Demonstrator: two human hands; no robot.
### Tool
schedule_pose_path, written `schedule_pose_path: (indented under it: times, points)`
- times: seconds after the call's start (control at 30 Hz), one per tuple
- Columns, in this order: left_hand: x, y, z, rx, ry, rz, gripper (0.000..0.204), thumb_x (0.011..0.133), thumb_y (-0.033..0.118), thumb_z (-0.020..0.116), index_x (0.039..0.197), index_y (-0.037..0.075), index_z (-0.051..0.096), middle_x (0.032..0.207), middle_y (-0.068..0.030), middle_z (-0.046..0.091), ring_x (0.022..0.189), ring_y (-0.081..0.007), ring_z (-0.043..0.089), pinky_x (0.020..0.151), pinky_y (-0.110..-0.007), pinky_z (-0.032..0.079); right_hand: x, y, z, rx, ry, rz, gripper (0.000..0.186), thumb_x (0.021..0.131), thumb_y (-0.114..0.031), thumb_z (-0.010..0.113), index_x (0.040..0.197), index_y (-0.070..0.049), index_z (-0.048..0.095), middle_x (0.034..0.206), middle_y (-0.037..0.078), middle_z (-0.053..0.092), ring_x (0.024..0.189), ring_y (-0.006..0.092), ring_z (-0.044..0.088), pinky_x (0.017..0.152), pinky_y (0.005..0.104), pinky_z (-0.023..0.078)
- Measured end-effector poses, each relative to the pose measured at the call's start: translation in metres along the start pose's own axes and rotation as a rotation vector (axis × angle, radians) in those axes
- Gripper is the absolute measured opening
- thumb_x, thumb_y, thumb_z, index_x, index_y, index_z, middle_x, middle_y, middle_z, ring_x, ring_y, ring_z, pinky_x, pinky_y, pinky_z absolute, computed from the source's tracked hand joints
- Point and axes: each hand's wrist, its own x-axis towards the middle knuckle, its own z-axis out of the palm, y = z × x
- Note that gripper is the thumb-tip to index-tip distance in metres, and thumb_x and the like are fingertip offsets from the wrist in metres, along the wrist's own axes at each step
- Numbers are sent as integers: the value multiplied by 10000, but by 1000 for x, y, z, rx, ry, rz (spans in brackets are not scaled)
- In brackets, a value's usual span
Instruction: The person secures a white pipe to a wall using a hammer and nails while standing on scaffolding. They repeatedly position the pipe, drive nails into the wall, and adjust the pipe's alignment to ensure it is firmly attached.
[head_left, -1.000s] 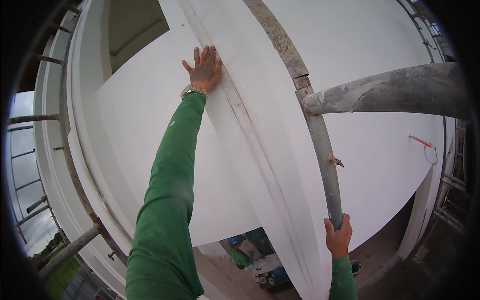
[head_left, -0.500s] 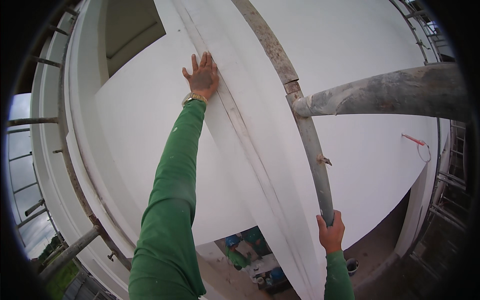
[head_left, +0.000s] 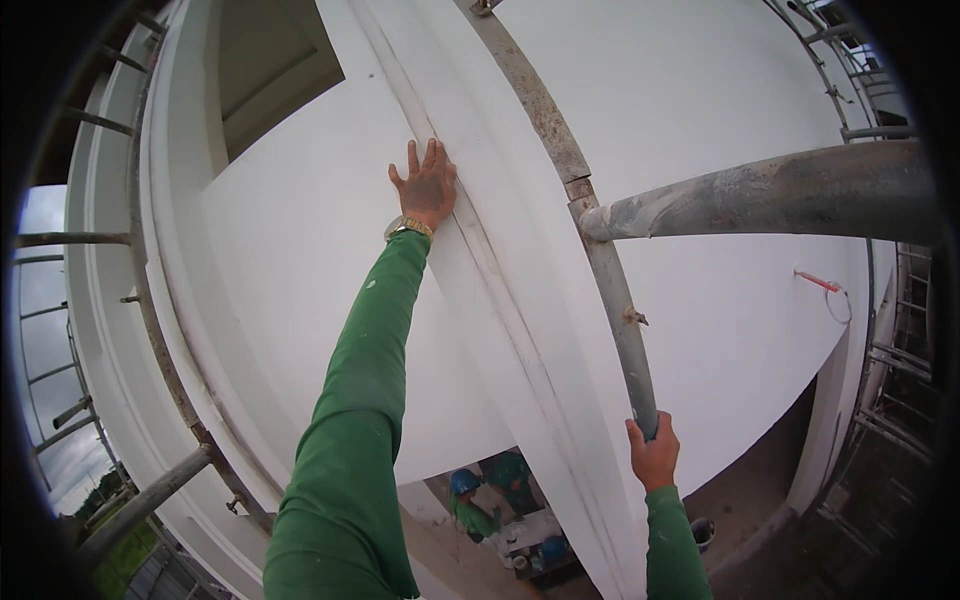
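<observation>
My left hand (head_left: 427, 190) lies flat with its fingers spread on a narrow raised band (head_left: 480, 248) that runs slantwise down the white wall (head_left: 330, 270). A metal-strap watch (head_left: 409, 228) circles that wrist. Lower on the right, my right hand (head_left: 655, 455) is wrapped round the grey scaffold pole (head_left: 622, 300), close to the lower part of it that shows. Above that hand a small rusty stub (head_left: 636, 317) juts from the pole. Green sleeves cover both my arms.
A thick scaffold tube (head_left: 770, 190) joins the pole and reaches toward me at the right. More scaffolding (head_left: 165, 375) stands at the left. An orange-handled tool (head_left: 818, 281) hangs on the right wall. Through an opening below, people (head_left: 472, 505) in green work beside a table.
My left hand has slid a short way down the raised band, still flat and spread. My right hand keeps its hold on the scaffold pole. The whole view has shifted slightly.
</observation>
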Motion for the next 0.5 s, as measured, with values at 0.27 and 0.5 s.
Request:
schedule_pose_path:
  times: [0.27, 0.5]
  points:
    - [-45, 17, -32, 23, -220, 94, 694, 1049, 500, 422, 1621, 121, 318, 1708, -26, 273, 1606, -290, 93, 1236, -653, 75, -4, -2, -3, -35, -27, 1, 404, 927, -326, 772, 1109, -22, 578, 881, 218, 709, 797, 429, 704, 691, 483, 547]
    - [-95, 27, -32, -7, -245, 194, 744, 1025, 551, 484, 1617, 123, 339, 1703, -16, 296, 1600, -279, 145, 1219, -658, 79, -2, 1, -2, -56, -22, -1, 452, 934, -400, 753, 1118, -30, 570, 905, 220, 715, 788, 441, 706, 687, 498, 557]
